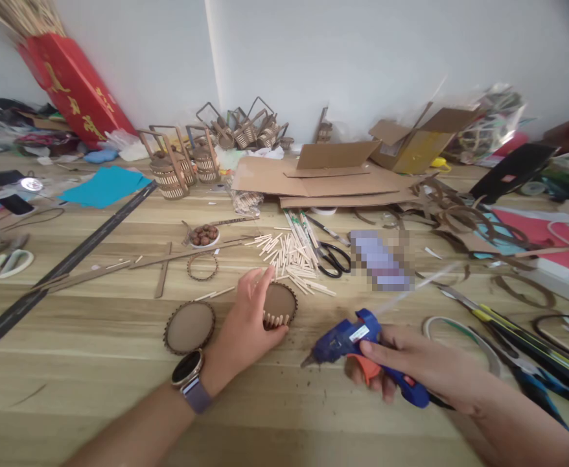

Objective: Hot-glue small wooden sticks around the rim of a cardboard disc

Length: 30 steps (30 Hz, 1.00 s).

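Note:
My left hand point(250, 305), with a watch on its wrist, curves round a brown cardboard disc point(280, 299) with a notched dark edge. Its thumb lies at the near rim, by a short row of upright wooden sticks point(277, 320). In my right hand point(411, 353) is a blue hot glue gun point(347, 337), with fingers at its orange trigger and a clear glue stick out of its back. The nozzle points left, apart from the disc. A second cardboard disc point(190, 327) lies left of my left hand. Loose wooden sticks point(289, 256) are heaped just beyond.
Behind the sticks lie black-handled scissors point(334, 259) and flat cardboard sheets point(323, 181). A small bowl of brown beads point(204, 236) and a notched ring point(203, 266) are at centre left. Small lidded baskets point(168, 174) stand at the back. Pliers point(532, 344) lie at right.

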### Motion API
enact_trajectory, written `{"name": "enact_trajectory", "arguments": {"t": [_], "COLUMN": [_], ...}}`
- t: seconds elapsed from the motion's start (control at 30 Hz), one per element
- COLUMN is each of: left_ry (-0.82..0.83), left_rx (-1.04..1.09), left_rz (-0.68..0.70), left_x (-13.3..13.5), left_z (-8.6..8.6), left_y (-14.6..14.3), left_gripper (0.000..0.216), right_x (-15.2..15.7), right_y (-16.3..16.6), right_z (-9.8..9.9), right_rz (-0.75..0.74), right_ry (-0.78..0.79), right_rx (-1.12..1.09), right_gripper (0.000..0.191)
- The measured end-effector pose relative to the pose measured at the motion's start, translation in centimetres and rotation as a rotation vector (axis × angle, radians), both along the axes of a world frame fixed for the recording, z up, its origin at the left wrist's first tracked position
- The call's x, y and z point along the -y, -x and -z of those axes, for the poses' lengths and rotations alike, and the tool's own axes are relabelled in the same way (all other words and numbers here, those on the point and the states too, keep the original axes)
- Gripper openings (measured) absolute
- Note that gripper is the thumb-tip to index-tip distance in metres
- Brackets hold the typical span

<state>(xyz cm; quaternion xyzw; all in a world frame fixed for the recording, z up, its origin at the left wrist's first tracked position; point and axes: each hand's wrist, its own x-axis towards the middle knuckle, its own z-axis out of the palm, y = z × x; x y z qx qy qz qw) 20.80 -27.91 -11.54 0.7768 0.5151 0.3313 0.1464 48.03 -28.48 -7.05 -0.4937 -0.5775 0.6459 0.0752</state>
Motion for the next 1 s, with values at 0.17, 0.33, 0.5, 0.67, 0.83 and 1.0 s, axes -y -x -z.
{"name": "enact_trajectory", "arguments": {"t": [0.17,0.33,0.5,0.67,0.83,1.0], "left_ry": [0.032,0.015,-0.019,-0.020,-0.012,-0.015], "left_rx": [0.023,0.020,0.031,0.032,0.033,0.029], "left_rz": [0.012,0.046,0.078,0.089,0.095,0.097], "left_x": [-0.1,-0.2,-0.3,-0.4,-0.4,-0.4], "left_z": [0.0,-0.1,0.2,0.2,0.2,0.3], "left_y": [0.0,0.0,0.2,0.2,0.2,0.2], "left_gripper": [0.097,0.096,0.098,0.100,0.100,0.099], "right_x": [0.9,-1.5,-6.0,-7.2,-6.8,-6.4], "right_y": [0.0,1.2,3.7,5.5,5.7,5.6], "right_z": [-1.1,-2.2,-0.9,0.6,0.9,0.4], "right_rz": [-0.180,-0.162,-0.237,-0.269,-0.259,-0.187], "right_ry": [-0.367,-0.820,-1.031,-1.055,-1.065,-1.075], "right_rx": [0.474,0.847,0.786,0.801,0.783,0.690], "right_gripper": [0.043,0.025,0.020,0.017,0.021,0.017]}}
